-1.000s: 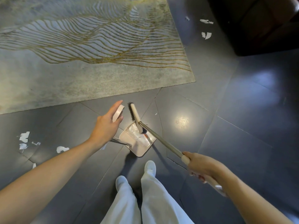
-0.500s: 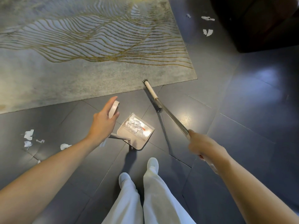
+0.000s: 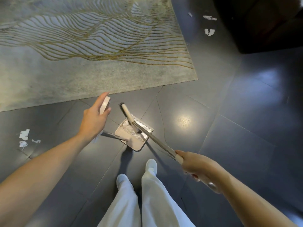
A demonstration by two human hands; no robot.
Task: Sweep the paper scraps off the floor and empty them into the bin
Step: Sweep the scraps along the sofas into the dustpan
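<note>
My left hand [image 3: 94, 117] holds the beige top of the dustpan handle [image 3: 105, 104], thumb and fingers around it. The beige dustpan [image 3: 139, 144] sits on the dark floor just ahead of my feet, with white paper scraps inside at its far end. My right hand [image 3: 195, 163] grips the broom handle [image 3: 157, 141]. The broom head [image 3: 126, 113] lies at the pan's mouth, bristles over the scraps. Loose paper scraps [image 3: 24, 135] lie on the floor at the left, and more paper scraps [image 3: 209, 31] at the far right.
A large grey rug [image 3: 82, 46] with gold wavy lines covers the floor ahead and left. Dark furniture [image 3: 265, 25] stands at the top right. My white shoes and trouser legs [image 3: 147, 194] are directly below. No bin is in view.
The broom head had swung out toward the rug edge half a second ago; now it is back over the dustpan mouth. My left hand stays on the handle.
</note>
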